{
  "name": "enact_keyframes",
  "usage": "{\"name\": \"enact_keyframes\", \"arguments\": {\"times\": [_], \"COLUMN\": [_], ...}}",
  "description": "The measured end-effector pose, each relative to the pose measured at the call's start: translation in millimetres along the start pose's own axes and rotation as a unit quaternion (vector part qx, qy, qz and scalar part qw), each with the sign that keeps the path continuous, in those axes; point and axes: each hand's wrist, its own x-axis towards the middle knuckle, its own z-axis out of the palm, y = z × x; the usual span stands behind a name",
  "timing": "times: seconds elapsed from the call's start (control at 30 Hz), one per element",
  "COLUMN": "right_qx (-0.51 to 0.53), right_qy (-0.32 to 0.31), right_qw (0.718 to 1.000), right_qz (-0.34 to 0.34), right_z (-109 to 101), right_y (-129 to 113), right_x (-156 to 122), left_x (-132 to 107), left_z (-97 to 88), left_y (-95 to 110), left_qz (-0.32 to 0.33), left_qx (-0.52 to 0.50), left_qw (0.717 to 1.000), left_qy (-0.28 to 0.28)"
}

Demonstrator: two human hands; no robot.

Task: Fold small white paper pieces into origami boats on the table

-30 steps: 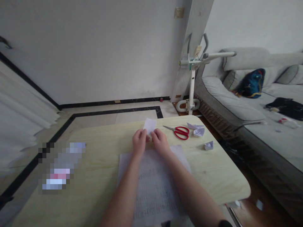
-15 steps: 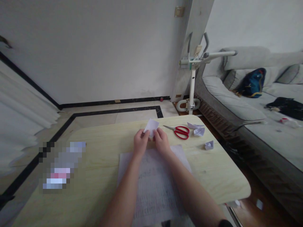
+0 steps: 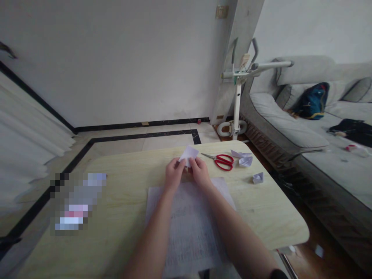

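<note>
Between my two hands is a small piece of white paper [image 3: 189, 153], tilted up above the far part of the table. My left hand [image 3: 174, 173] pinches its lower left side with thumb and fingers. At the lower right side my right hand [image 3: 200, 170] grips the same paper, fingers bent. Under my forearms lies a large printed sheet [image 3: 188, 228]. Red-handled scissors [image 3: 222, 161] rest just right of my right hand, blades pointing left. Folded white paper pieces [image 3: 245, 161] lie beyond them, and a small folded paper [image 3: 258, 178] sits nearer the right edge.
The pale wooden table [image 3: 124, 217] has rounded corners. A blurred-out patch [image 3: 78, 205] covers something on its left. To the right stands a grey sofa [image 3: 305, 131] with a blue bag [image 3: 314, 101]. White exercise equipment [image 3: 236, 97] stands behind the table.
The paper in my hands has tilted slightly to the right, and my right fingers have shifted a little over it. The whole view has moved slightly; the scissors and folded papers stay put.
</note>
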Motion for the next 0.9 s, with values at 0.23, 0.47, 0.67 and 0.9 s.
{"name": "enact_keyframes", "arguments": {"times": [0.23, 0.47, 0.67, 0.9], "right_qx": [-0.011, -0.077, -0.069, -0.030], "right_qy": [-0.043, 0.036, 0.017, 0.044], "right_qw": [0.999, 0.996, 0.997, 0.998], "right_qz": [-0.024, -0.026, -0.028, -0.024], "right_z": [0.6, -3.0, -1.4, -2.8], "right_y": [-1.6, 3.0, 5.5, 1.3], "right_x": [-2.6, 1.0, 0.1, 0.4], "left_x": [0.2, -0.4, 0.8, 1.1], "left_z": [-1.3, -0.9, -2.4, -0.8], "left_y": [4.4, 1.0, -1.4, -2.4], "left_qz": [0.005, -0.003, 0.025, -0.002], "left_qx": [0.018, 0.019, 0.041, 0.018], "left_qw": [1.000, 1.000, 0.999, 1.000], "left_qy": [0.018, 0.010, 0.025, 0.012]}}
